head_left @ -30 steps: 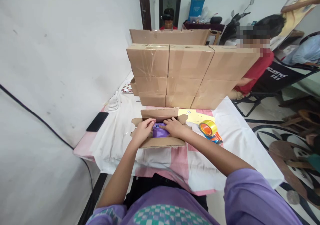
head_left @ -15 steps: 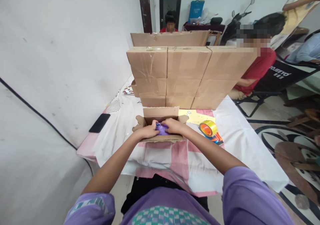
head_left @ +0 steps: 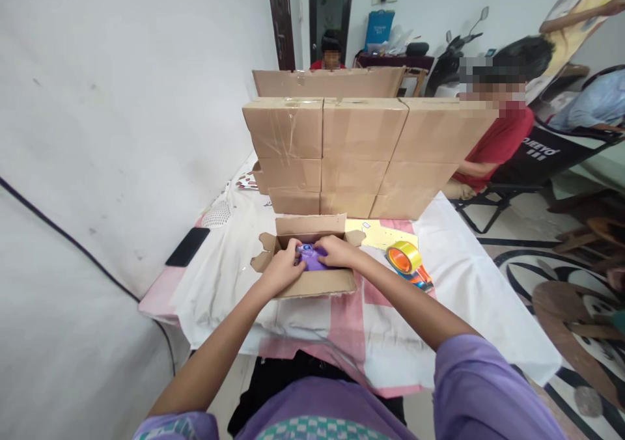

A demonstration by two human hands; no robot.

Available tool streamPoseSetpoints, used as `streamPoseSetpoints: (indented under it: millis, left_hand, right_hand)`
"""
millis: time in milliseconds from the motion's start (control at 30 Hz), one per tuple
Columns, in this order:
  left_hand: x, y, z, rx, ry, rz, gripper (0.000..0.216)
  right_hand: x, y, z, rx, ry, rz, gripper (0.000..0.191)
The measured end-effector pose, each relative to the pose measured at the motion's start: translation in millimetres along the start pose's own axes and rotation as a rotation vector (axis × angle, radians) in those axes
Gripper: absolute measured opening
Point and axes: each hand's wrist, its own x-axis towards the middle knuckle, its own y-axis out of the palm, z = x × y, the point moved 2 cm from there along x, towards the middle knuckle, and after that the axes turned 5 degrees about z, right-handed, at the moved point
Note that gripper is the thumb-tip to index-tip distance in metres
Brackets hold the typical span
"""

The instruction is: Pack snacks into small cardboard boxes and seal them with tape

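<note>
Left hand (head_left: 282,269) shifted, perhaps gripping purple item (head_left: 313,258).

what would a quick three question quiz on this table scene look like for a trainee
1. True or false: the left hand and right hand both hold the purple item inside the open box.
2. Where is the tape roll? A in the box; B on the table, right of the box; C in a hand.
3. Fill in: the black phone lies near the table's ___ edge.
Key: 1 true; 2 B; 3 left.
</note>
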Motion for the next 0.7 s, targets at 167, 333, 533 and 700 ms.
streamPoseSetpoints:
  millis: [167, 333, 533, 700]
  left_hand:
    - [-0.2, 2.8, -2.3, 0.074, -0.043, -0.020, 0.031]
    - [-2.3, 4.3, -6.8, 0.164, -0.088, 0.000, 0.027]
    - [-8.5, 8.1, -8.7, 0.260, -0.095, -0.050, 0.028]
    - [-10.8, 11.3, -10.5, 0.348, -0.080, -0.073, 0.029]
  right_hand:
    - [-1.3, 2.8, 1.7, -0.045, -0.090, -0.003, 0.033]
    - [-2.0, 5.5, 6.0, -0.090, -0.185, 0.052, 0.025]
    - [-3.4, 3.6, 6.0, -0.087, -0.234, 0.036, 0.028]
    - [-3.7, 4.5, 9.7, -0.083, -0.257, 0.055, 0.026]
